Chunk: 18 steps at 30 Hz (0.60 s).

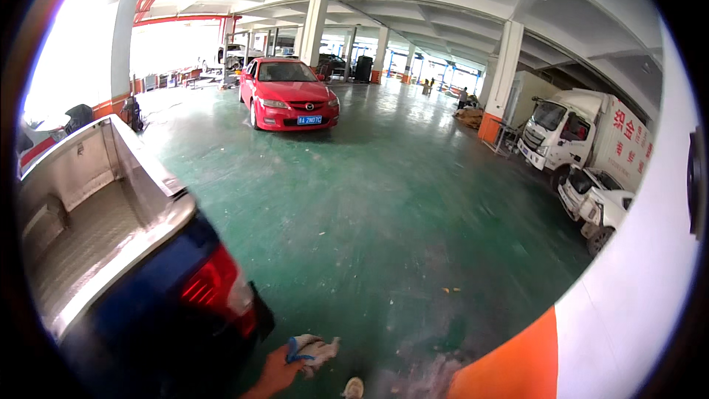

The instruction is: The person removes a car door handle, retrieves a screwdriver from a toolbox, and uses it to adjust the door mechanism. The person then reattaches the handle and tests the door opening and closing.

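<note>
My left hand (279, 371) comes in at the lower edge, its fingers closed round a crumpled whitish cloth with a blue strip (317, 352). Whether that cloth is a rag or a work glove is too small to tell. Just left of the hand is the rear corner of a dark blue pickup truck (159, 281), with a red tail light (214, 288). Its open cargo bed (96, 225) has bare metal sides. The hand appears apart from the truck. My right hand is out of view.
Green shop floor (369, 199) stretches ahead. A red car (289, 96) faces me further off. At right stand a white box truck (569, 129), a white car with its front opened up (594, 199) and a white-and-orange wall or pillar (517, 355). My shoe (354, 387) shows below.
</note>
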Motion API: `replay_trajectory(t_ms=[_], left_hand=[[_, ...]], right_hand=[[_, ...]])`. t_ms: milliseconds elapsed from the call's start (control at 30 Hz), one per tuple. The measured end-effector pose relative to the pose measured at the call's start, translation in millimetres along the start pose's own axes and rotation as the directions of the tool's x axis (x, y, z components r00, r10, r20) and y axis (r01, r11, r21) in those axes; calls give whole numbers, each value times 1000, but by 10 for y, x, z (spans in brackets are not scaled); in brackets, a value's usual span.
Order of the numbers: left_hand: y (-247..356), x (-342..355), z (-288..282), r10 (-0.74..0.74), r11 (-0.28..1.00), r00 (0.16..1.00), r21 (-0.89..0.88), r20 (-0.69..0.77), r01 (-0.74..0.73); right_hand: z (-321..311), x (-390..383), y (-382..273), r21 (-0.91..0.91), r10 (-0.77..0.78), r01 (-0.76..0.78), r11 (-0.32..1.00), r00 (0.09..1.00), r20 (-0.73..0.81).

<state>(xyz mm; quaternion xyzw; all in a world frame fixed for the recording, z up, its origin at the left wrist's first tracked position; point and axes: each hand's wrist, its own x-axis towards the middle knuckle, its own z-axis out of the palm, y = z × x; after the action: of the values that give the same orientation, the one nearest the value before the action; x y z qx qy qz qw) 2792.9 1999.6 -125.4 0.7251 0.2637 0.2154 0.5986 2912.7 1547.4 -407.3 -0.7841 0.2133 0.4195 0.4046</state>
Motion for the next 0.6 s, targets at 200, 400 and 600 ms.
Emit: replay_trajectory(t_ms=[200, 400, 600], left_hand=[[857, 1455, -207, -101, 876, 970, -482, -221, -19], [370, 3063, -555, -373, 884, 797, -444, -475, 149], [-229, 5280, -1543, -449, 828, 601, -561, -661, 1]], right_hand=[[328, 1849, -3516, -425, -185, 217, 879, 976, 115], [1620, 2633, -7905, -456, -640, 681, 573, 720, 269], [3238, 2937, -9947, -168, -600, 677, 716, 721, 347]])
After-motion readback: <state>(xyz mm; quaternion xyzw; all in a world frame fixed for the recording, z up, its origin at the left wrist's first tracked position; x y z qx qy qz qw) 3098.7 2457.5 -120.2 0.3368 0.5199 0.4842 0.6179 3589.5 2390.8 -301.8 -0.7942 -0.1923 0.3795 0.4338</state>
